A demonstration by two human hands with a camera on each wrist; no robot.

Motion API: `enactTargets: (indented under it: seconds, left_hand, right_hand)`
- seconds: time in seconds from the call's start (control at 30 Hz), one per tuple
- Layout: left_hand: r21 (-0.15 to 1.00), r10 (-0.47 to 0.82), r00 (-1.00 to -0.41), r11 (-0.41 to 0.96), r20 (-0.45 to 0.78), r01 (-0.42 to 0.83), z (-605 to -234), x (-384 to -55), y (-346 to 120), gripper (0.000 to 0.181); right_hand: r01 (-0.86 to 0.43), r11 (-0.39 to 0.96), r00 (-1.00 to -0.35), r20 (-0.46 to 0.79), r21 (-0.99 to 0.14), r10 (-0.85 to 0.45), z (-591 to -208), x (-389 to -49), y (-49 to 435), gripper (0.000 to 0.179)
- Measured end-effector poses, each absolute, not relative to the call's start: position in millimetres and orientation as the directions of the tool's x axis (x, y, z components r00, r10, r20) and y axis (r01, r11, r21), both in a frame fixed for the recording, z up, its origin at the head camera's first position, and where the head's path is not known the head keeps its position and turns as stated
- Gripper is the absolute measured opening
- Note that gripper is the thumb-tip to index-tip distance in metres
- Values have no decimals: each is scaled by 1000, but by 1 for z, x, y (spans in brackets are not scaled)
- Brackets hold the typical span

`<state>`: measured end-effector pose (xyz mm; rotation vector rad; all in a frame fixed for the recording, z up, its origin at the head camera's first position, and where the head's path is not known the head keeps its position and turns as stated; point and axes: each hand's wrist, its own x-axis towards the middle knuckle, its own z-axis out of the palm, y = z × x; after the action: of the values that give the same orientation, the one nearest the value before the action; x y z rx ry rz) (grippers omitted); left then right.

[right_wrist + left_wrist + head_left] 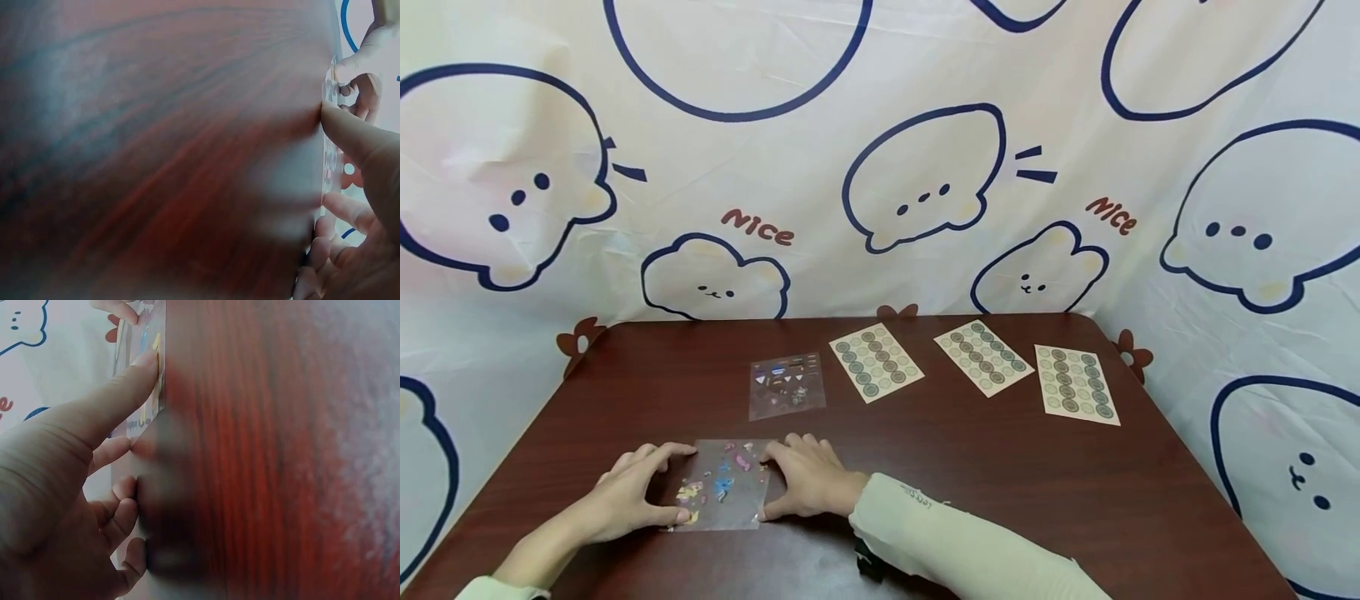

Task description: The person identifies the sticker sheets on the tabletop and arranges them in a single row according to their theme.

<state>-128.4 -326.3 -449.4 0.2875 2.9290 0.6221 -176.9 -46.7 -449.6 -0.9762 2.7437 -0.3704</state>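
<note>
A clear sticker sheet [739, 506] with small pink, blue and yellow figures lies flat at the near left of the dark wooden table. My left hand [615, 502] rests at the sheet's left side, thumb on its lower left corner and index finger by the upper left one. At the opposite side, my right hand [811, 477] touches the right edge with thumb and index finger spread apart. In the left wrist view, the straight left thumb [122, 394] lies on the sheet while the other fingers bend loosely. The right thumb [350, 131] meets the sheet's edge in the right wrist view.
Another clear sheet [763, 408] with small dark and silver stickers lies farther back. To its right are three cream sheets of round stickers, the left one [877, 364], the middle one [982, 358] and the right one [1077, 385]. A printed cloth [820, 167] hangs behind the table [1000, 500].
</note>
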Motion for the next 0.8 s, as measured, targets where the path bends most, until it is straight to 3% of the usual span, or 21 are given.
enactTargets:
  seconds: [0.8]
  left_hand:
    - [440,220,-968,886,-117,148,-448,-131,-327,82]
  right_hand:
    - [-608,704,-721,-114,-368,-683,-450,-186,-44,70]
